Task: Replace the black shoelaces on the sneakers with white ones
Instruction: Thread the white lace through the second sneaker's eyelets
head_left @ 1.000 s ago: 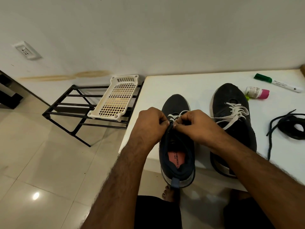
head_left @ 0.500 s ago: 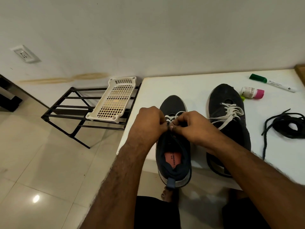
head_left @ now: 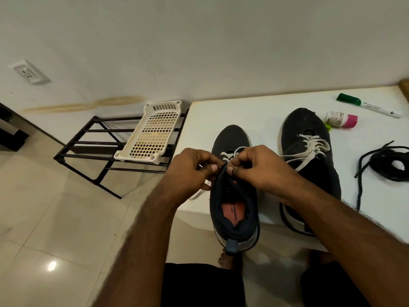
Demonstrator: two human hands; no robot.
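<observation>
A person sits at the corner of a white tabletop, both forearms reaching forward over a dark sneaker whose heel overhangs the near edge. The left hand has its fingers curled, thumb and forefinger pinching at the top of the sneaker's tongue, where a white lace crosses the upper eyelets. The right hand meets it from the other side, its fingers also curled and its thumb pressed against the same spot; it seems to pinch the lace there, though the exact hold is hidden behind the fingers. A loose end of white lace hangs below the left hand beside the shoe. The sneaker's opening faces the camera, showing a pink insole with printed lettering.

Just to the right stands the second sneaker, already threaded with a white lace whose loose ends trail toward the right hand. Farther right, a tangle of black laces lies on the tabletop, apart from both shoes. Behind the second sneaker lie a small bottle with a pink cap and a green-capped marker.

Left of the tabletop, a black metal rack stands on the tiled floor with a white perforated plastic tray resting on it. A wall socket sits on the white wall.
</observation>
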